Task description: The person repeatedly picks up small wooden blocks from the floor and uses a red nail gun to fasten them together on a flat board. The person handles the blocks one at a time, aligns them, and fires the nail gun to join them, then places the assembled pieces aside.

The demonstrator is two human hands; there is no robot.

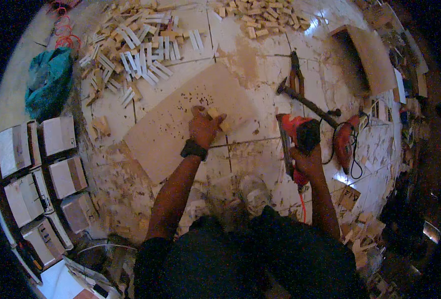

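Observation:
My left hand (204,128), with a black band at the wrist, is closed around a small pale wooden block (223,123). It is low over a flat brown board (160,129) lying aslant on the floor. Small dark bits (200,95) are scattered on the board, mostly just beyond my fingers. To the right, my right hand (306,160) grips a red and black nail gun (297,130). A red air hose (302,207) runs down from its handle. The nail gun stands apart from the board.
Wood blocks with pale metallic-looking strips (140,57) pile up far left; plain blocks (263,15) lie at the back. Right of the nail gun are a hammer (310,104), pliers (295,74) and a corded red power tool (344,144). Box-like pieces (63,177) line the left side.

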